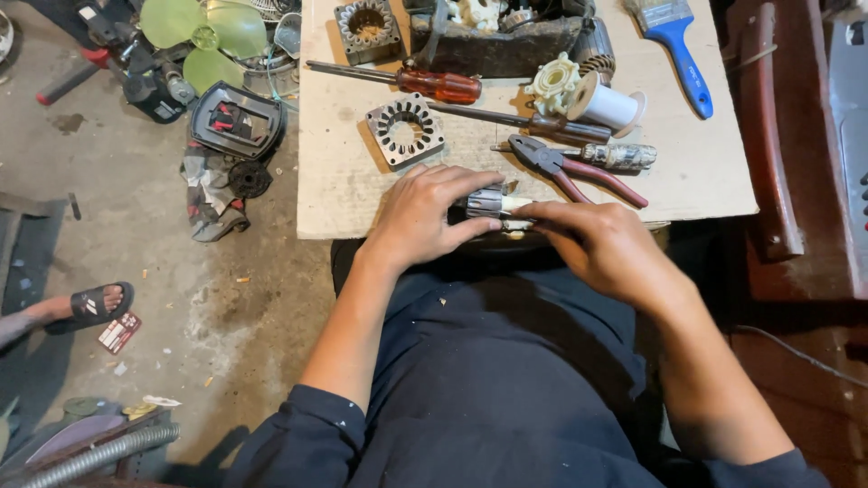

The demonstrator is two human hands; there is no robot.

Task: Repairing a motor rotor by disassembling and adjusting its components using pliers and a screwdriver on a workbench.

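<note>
Motor core [488, 202], small, metal, gripped between left hand [418, 217] and right hand [592, 237] at cardboard sheet's [705, 172] near edge. Pliers [570, 167] just beyond; stator ring [405, 130] near; bare cardboard toward right edge.

Even, soft overhead light, sharp centre, dim corners, slight wide-angle bending.

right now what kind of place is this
Probably a small fan or motor repair workshop: a bare stator core and screwdriver lie on the cardboard work surface, and a detached green fan blade lies on the floor.
</note>
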